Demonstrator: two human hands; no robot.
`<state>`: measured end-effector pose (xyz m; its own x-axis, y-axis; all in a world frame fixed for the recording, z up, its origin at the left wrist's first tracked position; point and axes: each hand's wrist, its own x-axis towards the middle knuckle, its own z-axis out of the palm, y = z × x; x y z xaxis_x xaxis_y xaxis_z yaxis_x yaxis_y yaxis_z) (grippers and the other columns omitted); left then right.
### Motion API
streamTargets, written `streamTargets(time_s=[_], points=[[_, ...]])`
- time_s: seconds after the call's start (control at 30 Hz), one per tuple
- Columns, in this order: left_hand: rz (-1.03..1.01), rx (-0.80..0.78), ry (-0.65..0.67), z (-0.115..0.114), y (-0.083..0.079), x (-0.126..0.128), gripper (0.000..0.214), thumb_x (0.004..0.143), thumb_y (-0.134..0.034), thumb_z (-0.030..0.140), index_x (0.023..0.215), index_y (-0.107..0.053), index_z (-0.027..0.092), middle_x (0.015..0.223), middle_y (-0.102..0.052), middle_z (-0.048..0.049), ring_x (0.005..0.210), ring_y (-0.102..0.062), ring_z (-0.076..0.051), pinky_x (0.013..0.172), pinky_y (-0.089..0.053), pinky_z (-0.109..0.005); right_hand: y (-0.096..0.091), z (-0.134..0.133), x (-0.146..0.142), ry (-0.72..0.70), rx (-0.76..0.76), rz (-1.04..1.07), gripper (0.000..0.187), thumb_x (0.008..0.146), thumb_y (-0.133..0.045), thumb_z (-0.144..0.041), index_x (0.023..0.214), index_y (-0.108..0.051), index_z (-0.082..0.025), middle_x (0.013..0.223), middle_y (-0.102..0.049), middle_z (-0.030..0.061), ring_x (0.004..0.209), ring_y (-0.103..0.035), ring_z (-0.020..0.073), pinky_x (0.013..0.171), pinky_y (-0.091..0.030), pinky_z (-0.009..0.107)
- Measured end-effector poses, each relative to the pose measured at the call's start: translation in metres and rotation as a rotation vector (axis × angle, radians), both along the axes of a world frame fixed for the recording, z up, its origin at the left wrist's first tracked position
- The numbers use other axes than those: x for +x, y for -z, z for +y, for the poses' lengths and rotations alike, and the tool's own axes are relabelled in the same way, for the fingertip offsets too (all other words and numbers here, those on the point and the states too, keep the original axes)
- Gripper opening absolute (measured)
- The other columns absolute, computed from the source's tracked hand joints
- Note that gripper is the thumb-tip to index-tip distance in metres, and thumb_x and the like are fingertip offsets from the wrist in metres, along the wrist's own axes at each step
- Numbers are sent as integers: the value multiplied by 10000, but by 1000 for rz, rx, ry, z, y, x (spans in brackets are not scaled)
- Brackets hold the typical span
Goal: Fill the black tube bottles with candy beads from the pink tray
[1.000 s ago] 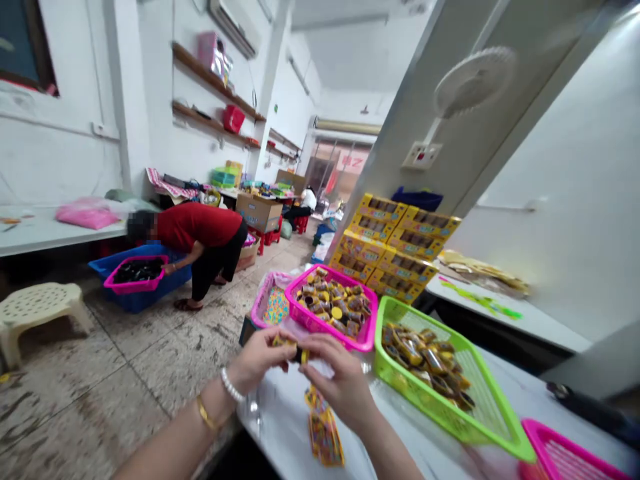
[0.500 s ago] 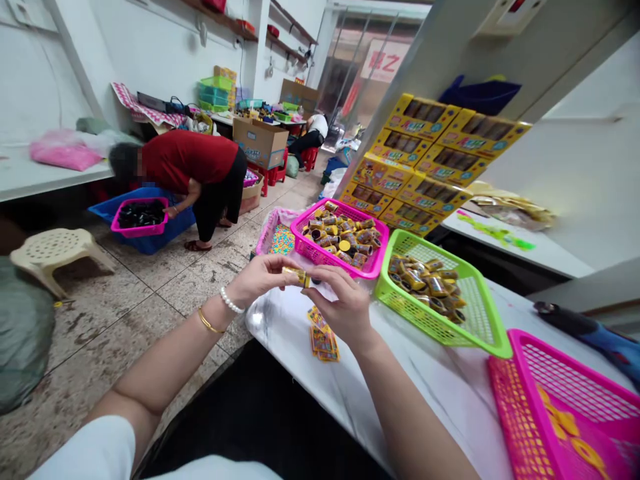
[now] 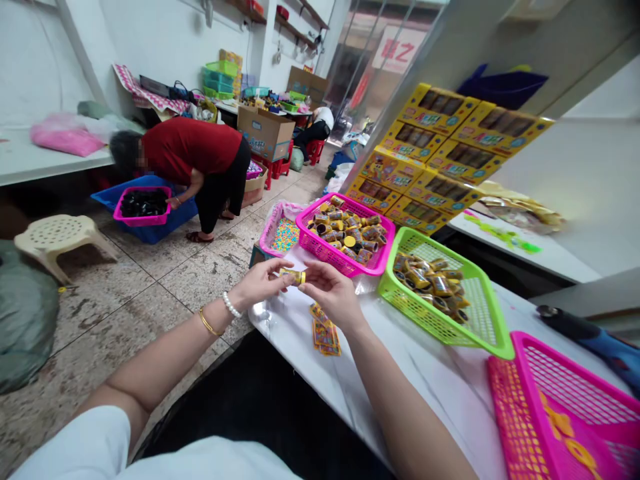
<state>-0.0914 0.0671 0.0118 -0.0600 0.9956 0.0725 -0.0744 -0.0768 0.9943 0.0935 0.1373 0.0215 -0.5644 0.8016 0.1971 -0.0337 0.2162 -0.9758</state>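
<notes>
My left hand (image 3: 260, 283) and my right hand (image 3: 333, 293) meet above the near end of a white table (image 3: 430, 387), both pinching a small yellow-labelled tube (image 3: 294, 275) held sideways between the fingertips. A pearl bracelet and a gold bangle ring my left wrist. Below the hands lies a small pile of colourful stickers (image 3: 325, 335). Just beyond them a pink basket (image 3: 325, 250) holds several similar small tubes. To its right a green basket (image 3: 480, 327) holds several more.
Stacked yellow boxes (image 3: 440, 160) stand behind the baskets. Another pink basket (image 3: 565, 407) sits at the near right. On the floor at left, a person in a red top (image 3: 195, 150) bends over a blue tub (image 3: 145, 223) by a white stool (image 3: 55, 237).
The view dropped from the room toward the table, then steadied. Both hands stayed together on the small tube, shifting slightly; the person in red kept bending over the tub.
</notes>
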Motion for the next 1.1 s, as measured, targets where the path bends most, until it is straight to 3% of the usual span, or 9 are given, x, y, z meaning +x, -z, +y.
streamTargets(time_s=[0.1,0.17,0.37,0.5,0.63,0.7,0.83,0.97,1.1], points=[[-156,-58,74,-5,9,-2,510,759,-766,523,1049,-649,120,783,-653,-46,598,-587,-124,538,-429,-238,0,-5,-1,31,227,-87,352,726,-842,-391,1009,-713,-225,950,-735,54,886,-710,215,907,-582,429],[-137,0,72,-7,11,-2,412,764,-775,451,986,-651,127,777,-642,-32,618,-569,-111,574,-434,-234,1,-8,-2,56,241,-104,304,734,-835,-415,942,-730,-220,915,-743,60,843,-712,219,874,-589,434],[235,237,-45,-5,9,2,214,802,-698,218,1007,-687,156,922,-692,-43,797,-597,-143,743,-462,-263,12,-6,-6,19,-249,-37,406,649,-884,-489,834,-719,-169,793,-753,51,709,-713,191,775,-611,386],[112,147,78,-1,10,1,251,803,-729,350,955,-684,155,813,-689,-34,662,-595,-123,619,-458,-239,5,3,3,-129,-397,-100,417,691,-847,-543,772,-699,-161,739,-739,52,688,-720,192,718,-619,360],[-155,-87,167,-1,11,3,519,759,-713,650,820,-618,143,596,-609,-4,438,-521,-91,431,-379,-207,-5,6,9,-199,-248,-93,423,675,-887,-404,1036,-745,-237,984,-741,30,770,-712,165,765,-623,353],[-231,-140,193,-3,11,4,590,711,-717,712,807,-605,140,600,-626,-17,408,-514,-83,399,-364,-198,-5,3,7,-180,-199,-50,404,630,-913,-358,990,-762,-252,1003,-713,20,741,-699,159,723,-631,353],[-420,-164,242,-8,11,9,596,653,-795,672,865,-590,154,606,-659,-12,382,-523,-84,365,-355,-182,1,-5,0,-87,-201,75,323,592,-926,-425,763,-743,-222,879,-651,8,652,-674,158,574,-643,349],[-435,-190,108,-8,14,15,587,654,-778,694,741,-585,146,489,-594,13,322,-470,-70,321,-314,-172,1,-9,-2,-107,-203,87,318,634,-910,-422,838,-746,-240,996,-652,20,622,-672,140,561,-657,357],[-486,-302,9,-6,16,21,512,740,-756,624,726,-611,133,477,-584,13,319,-472,-64,316,-304,-167,4,-13,-1,-123,-69,79,232,677,-893,-373,827,-768,-249,1015,-618,38,741,-681,175,625,-671,396]])
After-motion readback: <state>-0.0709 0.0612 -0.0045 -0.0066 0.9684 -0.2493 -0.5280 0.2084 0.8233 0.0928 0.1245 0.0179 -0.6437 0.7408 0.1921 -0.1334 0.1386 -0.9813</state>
